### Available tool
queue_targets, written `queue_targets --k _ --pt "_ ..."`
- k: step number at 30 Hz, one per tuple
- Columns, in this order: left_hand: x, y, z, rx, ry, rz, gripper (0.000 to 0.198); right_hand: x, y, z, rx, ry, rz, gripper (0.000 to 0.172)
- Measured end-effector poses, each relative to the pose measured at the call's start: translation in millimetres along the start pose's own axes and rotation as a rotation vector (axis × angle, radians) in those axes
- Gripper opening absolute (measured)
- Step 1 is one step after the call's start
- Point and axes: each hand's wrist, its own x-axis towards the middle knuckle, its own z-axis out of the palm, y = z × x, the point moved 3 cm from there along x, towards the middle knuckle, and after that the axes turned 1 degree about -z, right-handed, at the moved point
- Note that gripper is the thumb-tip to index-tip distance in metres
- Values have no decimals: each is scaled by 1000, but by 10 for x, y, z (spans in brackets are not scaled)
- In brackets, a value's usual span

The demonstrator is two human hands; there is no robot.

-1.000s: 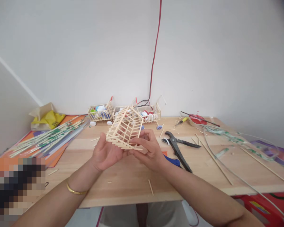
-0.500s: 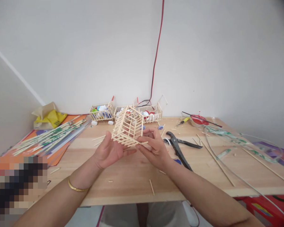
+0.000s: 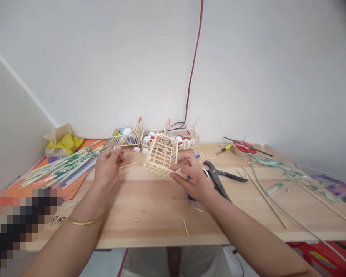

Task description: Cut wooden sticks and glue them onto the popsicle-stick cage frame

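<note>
A small open basket (image 3: 161, 156) made of thin wooden sticks is held tilted above the table, its corner pinched between the thumb and fingers of my right hand (image 3: 192, 176). My left hand (image 3: 108, 165) is apart from it, to the left, with fingers curled together; whether anything is in them I cannot make out. Two loose sticks (image 3: 128, 168) lie on the table beside my left hand. Behind the held basket stand similar stick carts filled with bottle caps: one on the left (image 3: 126, 136), others in the middle and on the right (image 3: 187, 139).
Black pliers (image 3: 217, 179) lie right of my right hand. A yellow-handled tool (image 3: 225, 149) and a red dish (image 3: 243, 147) are farther back. Bundled sticks (image 3: 66, 163) and a yellow bag (image 3: 66, 143) occupy the left. Long sticks (image 3: 266, 200) and clear packaging (image 3: 275, 188) lie right.
My left hand has let go of the stick basket and moved left, its fingers curling. My right hand still holds the basket, which has turned slightly.
</note>
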Motion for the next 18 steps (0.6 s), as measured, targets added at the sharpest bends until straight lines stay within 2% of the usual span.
queue_targets --k 3,5,9,14,18 --pt "-78 -15 72 66 -115 -1 34 -10 2 41 8 -60 -21 14" --pt "-150 -35 143 126 -256 -29 32 -8 2 52 19 -82 -28 14" --pt "-249 -82 232 215 -515 -77 40 5 6 53 30 -91 -28 13" --pt "-261 -109 244 220 -693 -47 48 2 31 61 31 -95 -24 13" --pt "-263 -104 232 236 -710 -116 49 -3 56 78 14 -140 -11 13"
